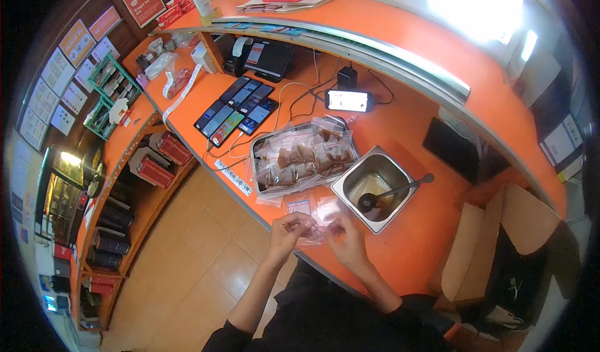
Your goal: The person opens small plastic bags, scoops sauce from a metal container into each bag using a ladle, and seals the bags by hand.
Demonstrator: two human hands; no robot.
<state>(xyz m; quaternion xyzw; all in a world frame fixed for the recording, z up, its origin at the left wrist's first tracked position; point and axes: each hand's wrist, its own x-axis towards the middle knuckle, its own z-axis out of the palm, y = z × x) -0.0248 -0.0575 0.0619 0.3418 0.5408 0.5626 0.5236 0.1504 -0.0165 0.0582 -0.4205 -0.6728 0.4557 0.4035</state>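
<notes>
Both of my hands are over the front edge of the orange counter, pinching a clear plastic bag (318, 233) between them. My left hand (289, 233) has its fingers closed on the bag's left side. My right hand (347, 242) grips the other side, its fingertips slightly blurred. Flat clear bags (300, 206) lie just beyond my hands. Behind them, a metal tray (254, 164) holds several small bags of brown sauce (303, 155). To the right is a steel container (375, 228) with liquid in the bottom and a black ladle (406, 186) leaning inside.
Several phones (234, 114) lie side by side at the back left, near a tablet (267, 60). A lit phone (348, 101) and cables rest behind the tray. An open cardboard box (465, 252) stands at the right. Shelves (134, 242) run along the left.
</notes>
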